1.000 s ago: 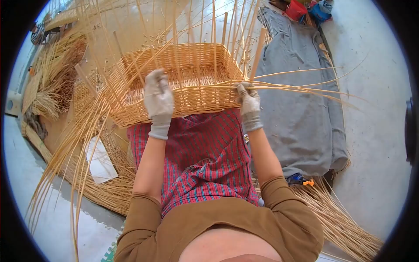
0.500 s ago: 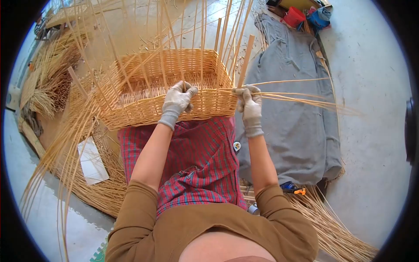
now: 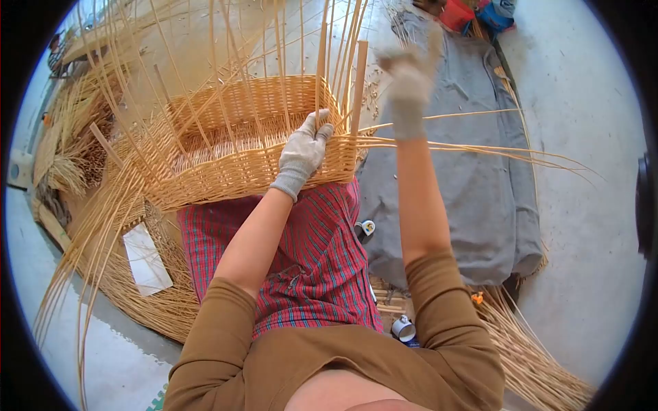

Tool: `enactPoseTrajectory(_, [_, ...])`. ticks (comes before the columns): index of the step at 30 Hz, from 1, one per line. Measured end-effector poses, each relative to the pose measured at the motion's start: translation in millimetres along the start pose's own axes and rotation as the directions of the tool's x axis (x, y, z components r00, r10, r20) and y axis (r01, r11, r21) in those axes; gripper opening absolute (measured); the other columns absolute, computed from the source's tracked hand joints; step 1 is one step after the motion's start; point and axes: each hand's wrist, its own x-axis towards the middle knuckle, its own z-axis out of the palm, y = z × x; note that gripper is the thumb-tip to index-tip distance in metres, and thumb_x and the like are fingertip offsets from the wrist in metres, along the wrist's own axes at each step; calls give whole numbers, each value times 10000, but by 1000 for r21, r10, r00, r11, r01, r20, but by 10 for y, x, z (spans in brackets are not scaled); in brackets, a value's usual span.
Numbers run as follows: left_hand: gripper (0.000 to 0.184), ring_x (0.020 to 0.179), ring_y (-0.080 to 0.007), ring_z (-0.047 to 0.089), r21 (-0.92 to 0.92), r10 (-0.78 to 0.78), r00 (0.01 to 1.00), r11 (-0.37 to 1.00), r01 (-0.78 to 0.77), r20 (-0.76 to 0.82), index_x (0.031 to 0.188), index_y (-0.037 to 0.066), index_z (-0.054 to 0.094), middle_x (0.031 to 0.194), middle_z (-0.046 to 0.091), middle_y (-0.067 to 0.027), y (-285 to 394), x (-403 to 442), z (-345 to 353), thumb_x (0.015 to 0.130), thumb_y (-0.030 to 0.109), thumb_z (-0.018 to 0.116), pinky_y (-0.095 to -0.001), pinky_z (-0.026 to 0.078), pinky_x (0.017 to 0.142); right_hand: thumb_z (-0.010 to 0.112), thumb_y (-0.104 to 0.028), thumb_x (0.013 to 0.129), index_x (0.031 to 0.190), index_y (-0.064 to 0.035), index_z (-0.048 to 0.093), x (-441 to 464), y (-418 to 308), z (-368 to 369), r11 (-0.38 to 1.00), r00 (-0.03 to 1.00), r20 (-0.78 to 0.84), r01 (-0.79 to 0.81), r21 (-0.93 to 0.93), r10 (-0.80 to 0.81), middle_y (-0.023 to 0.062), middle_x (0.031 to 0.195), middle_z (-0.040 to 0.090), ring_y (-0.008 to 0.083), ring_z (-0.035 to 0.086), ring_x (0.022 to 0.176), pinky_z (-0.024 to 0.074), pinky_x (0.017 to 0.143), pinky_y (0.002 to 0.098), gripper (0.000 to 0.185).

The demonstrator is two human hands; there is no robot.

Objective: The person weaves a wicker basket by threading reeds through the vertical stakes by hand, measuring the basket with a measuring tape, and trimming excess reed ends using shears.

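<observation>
Left hand: gloved, its fingers closed on the near rim of the wicker basket, close to the right corner and against a thin upright stake.
Right hand: gloved and raised, well apart from the basket, above and to the right of the left fingers; it is blurred, so whether its fingers are clenched, released or holding something cannot be told.
Basket: reaches leftward from the left fingers, open side up, its near edge over the checked cloth on the person's lap.
Wide stake: upright at the basket's right corner, just right of the left fingers.
Loose strands: run out rightward from that corner, below the right fingers and over the grey cloth.
Long canes: fan down and outward from the basket's left end, well apart from the left fingers.
White sheet: below and left of the left fingers, beside the canes.
Metal cup: on the floor side of the lap, well below both hands, near the right sleeve.
Red container and blue container: beyond the right fingers, up and to the right, side by side.
</observation>
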Motion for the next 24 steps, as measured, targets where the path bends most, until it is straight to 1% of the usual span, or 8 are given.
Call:
enactPoseTrajectory(3, [596, 1072, -327, 649, 344, 193, 953, 933, -104, -233, 1467, 165, 424, 1263, 631, -128, 393, -400, -195, 921, 305, 619, -421, 529, 868, 455, -156, 1030, 1218, -108, 547, -458, 1080, -881, 920, 924, -211, -248, 303, 319, -20, 660, 418, 102, 438, 558, 588, 745, 471, 215])
enactPoseTrajectory(4, [789, 981, -293, 648, 611, 672, 675, 682, -402, -305, 1546, 203, 277, 1160, 618, -135, 371, -422, -169, 866, 192, 676, -427, 546, 786, 431, -179, 1045, 1213, -96, 543, -523, 1012, -1029, 887, 888, -197, -350, 301, 416, -21, 653, 411, 95, 436, 557, 590, 736, 455, 219])
enactPoseTrajectory(11, [884, 1008, -287, 610, 586, 464, 870, 664, -465, 166, 1555, 265, 259, 1062, 644, -84, 277, -303, 91, 811, 298, 734, -434, 426, 923, 436, -257, 1053, 1238, -67, 519, -601, -180, -887, 895, 896, 55, -443, 54, 440, -5, 661, 505, 143, 530, 595, 575, 741, 377, 278])
enactPoseTrajectory(13, [894, 953, -297, 608, 556, 500, 857, 680, -478, 125, 1556, 287, 252, 1003, 632, -96, 262, -313, 132, 809, 319, 742, -433, 425, 876, 549, -144, 984, 1234, -66, 569, -1341, -182, -673, 734, 933, 358, 272, -622, -43, 43, 812, 643, 197, 643, 785, 551, 823, 363, 263])
enactPoseTrajectory(17, [763, 1049, -284, 619, 551, 389, 904, 723, -418, 175, 1532, 214, 321, 1110, 645, -128, 315, -295, 146, 884, 356, 698, -428, 450, 927, 661, -27, 874, 1221, -48, 617, -1640, -247, -87, 994, 853, 511, -103, -37, 107, 92, 1141, 661, 205, 632, 1048, 505, 931, 353, 351])
enactPoseTrajectory(20, [443, 1138, -214, 622, -306, 456, 800, 756, -579, -390, 1316, 24, 545, 1155, 659, -87, 125, -342, 60, 973, 294, 620, -391, 479, 1028, 691, -57, 880, 1186, -36, 625, -946, -270, -115, 817, 861, 324, -488, 308, 392, 88, 1124, 660, 157, 611, 1045, 490, 954, 335, 313])
enactPoseTrajectory(22, [330, 1018, -197, 677, -838, 92, 983, 513, -184, -159, 1217, 30, 592, 1043, 683, -83, -299, -394, -266, 988, 268, 598, -362, 572, 859, 695, -108, 876, 1204, -60, 611, -732, 286, -331, 826, 639, 562, -542, -155, 524, 74, 1098, 652, 162, 603, 988, 503, 882, 320, 342])
enactPoseTrajectory(24, [299, 951, -184, 689, -728, 116, 980, 656, -198, -161, 1168, 30, 601, 992, 688, -80, -316, -354, -481, 990, 271, 595, -339, 583, 785, 697, -133, 874, 1213, -71, 605, -567, 410, -312, 794, 498, 628, -474, -381, 598, 67, 1085, 649, 165, 600, 960, 509, 847, 312, 357])
